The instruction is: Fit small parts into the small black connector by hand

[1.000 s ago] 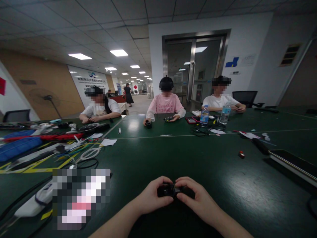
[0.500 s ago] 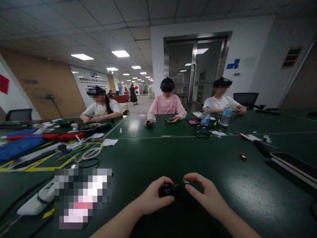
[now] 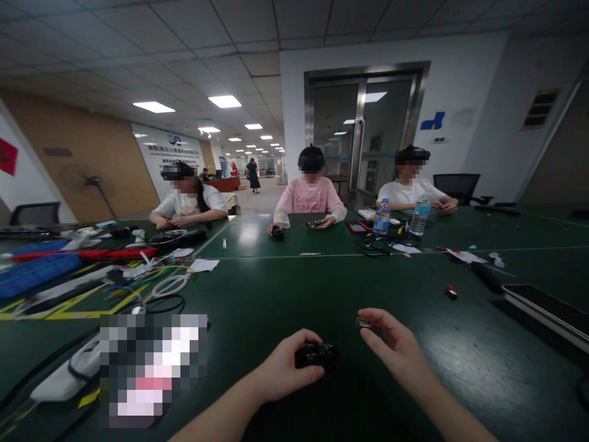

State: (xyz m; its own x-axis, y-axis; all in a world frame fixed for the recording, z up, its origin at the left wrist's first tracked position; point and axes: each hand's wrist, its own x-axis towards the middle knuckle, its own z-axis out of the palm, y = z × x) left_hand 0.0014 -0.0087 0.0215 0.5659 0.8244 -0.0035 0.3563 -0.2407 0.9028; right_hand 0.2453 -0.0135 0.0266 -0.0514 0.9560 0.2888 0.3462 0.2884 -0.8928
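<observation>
Thumb and fingers of the left hand are clamped on a black object, while the right hand pinches a small piece at its fingertips; the two hands are apart, and the piece is clear of the object. Under both spreads a dark green table, and three people sit along its far side, the middle one in a pink shirt. Toward the left edge lies a blue tray; toward the right edge, a flat dark-topped box. Near the left arm is a white power strip. Two bottles stand across the table. Smaller again are a sheet of paper beside some cables, a wrench and a red item. Whether the black object touches the table, I cannot tell.
</observation>
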